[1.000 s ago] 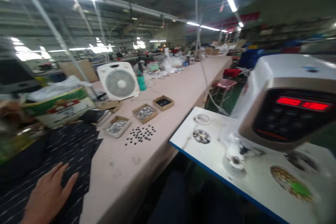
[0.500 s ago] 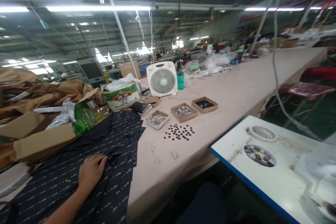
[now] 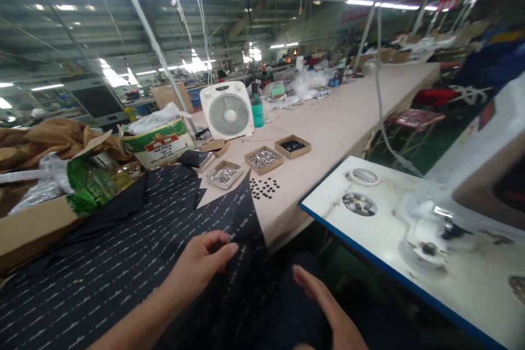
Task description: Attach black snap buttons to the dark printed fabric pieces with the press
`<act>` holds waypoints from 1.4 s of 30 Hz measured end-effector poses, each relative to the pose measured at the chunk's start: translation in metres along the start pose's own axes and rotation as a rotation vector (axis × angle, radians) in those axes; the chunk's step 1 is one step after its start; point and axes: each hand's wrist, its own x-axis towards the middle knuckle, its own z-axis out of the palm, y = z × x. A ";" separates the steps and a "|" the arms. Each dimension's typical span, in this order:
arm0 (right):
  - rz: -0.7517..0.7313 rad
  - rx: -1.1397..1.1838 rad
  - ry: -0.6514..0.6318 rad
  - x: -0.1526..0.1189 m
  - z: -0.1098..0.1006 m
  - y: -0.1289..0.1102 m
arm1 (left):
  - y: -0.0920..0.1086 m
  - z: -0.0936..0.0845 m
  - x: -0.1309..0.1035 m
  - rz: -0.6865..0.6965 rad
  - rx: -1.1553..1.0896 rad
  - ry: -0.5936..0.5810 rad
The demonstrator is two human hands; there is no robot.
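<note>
Dark fabric with rows of small white print (image 3: 135,251) covers the left of the table and hangs over its front edge. My left hand (image 3: 203,260) pinches this printed fabric between thumb and fingers near the edge. Low in the picture, my right hand (image 3: 324,301) is raised to the right of the cloth, fingers stretched out and apart from it. Just beyond the fabric, several small black round pieces (image 3: 264,188) lie on the table. Behind them stand a box of silvery metal pieces (image 3: 263,158), a smaller box of metal pieces (image 3: 224,175) and a box of black pieces (image 3: 292,146).
A white box fan (image 3: 228,110) stands by a teal bottle (image 3: 257,112). To the left are a green printed carton (image 3: 158,147) and piled brown fabric (image 3: 61,145). A white machine table (image 3: 328,197) with a blue edge stands at the right, and a cable hangs above it.
My left hand has moved right, drawing the printed fabric across the table to its front edge. My right hand has come into view. The camera has turned to the right.
</note>
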 end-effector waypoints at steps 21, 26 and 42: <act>0.221 0.746 -0.348 0.040 -0.078 -0.012 | 0.084 0.086 0.046 1.303 0.868 -0.082; 0.078 0.525 -0.315 0.047 -0.082 -0.017 | 0.095 0.095 0.035 1.429 1.037 -0.310; 0.025 -0.198 -0.156 0.039 -0.119 -0.010 | 0.116 0.091 0.068 0.970 1.135 -0.582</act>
